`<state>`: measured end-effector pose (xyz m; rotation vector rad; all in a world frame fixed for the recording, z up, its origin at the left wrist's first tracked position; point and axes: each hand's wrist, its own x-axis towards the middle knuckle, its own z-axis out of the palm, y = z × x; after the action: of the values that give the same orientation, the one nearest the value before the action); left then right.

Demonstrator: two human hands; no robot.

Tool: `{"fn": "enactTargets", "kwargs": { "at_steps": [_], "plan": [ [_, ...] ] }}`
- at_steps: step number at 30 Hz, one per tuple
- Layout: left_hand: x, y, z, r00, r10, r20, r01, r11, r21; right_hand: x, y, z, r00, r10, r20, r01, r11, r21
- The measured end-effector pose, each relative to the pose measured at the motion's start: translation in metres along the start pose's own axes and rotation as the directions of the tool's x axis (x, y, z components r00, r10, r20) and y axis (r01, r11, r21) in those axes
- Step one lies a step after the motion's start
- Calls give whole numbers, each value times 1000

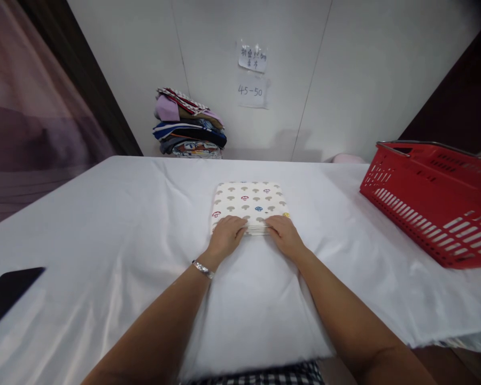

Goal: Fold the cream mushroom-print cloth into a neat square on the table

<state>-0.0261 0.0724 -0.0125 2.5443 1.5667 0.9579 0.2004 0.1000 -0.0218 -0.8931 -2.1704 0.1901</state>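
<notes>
A folded white cloth (251, 199) printed with grey, red, blue and yellow mushrooms lies flat in the middle of the white-covered table (144, 230). Its stacked layers show along the near edge. My left hand (226, 235) grips the near left corner, fingers on top and thumb against the layered edge. On the near right corner, my right hand (284, 234) holds the cloth in the same way. A silver bracelet (203, 269) is on my left wrist. Part of the cloth's near side is hidden under my fingers.
A red plastic basket (425, 208) stands on the right side of the table. Beyond the far edge rises a pile of folded fabrics (190, 125). A dark flat object (10, 297) lies at the left. Paper signs (252, 75) hang on the wall.
</notes>
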Motion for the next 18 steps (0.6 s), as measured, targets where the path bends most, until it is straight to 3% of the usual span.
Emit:
{"fn": "enactTargets", "kwargs": {
  "at_steps": [18],
  "plan": [
    [-4,-11,-9,1000,-16,1,16,995,96,-1,7,4,1000,-7,-18,6,1000,-31]
  ]
}}
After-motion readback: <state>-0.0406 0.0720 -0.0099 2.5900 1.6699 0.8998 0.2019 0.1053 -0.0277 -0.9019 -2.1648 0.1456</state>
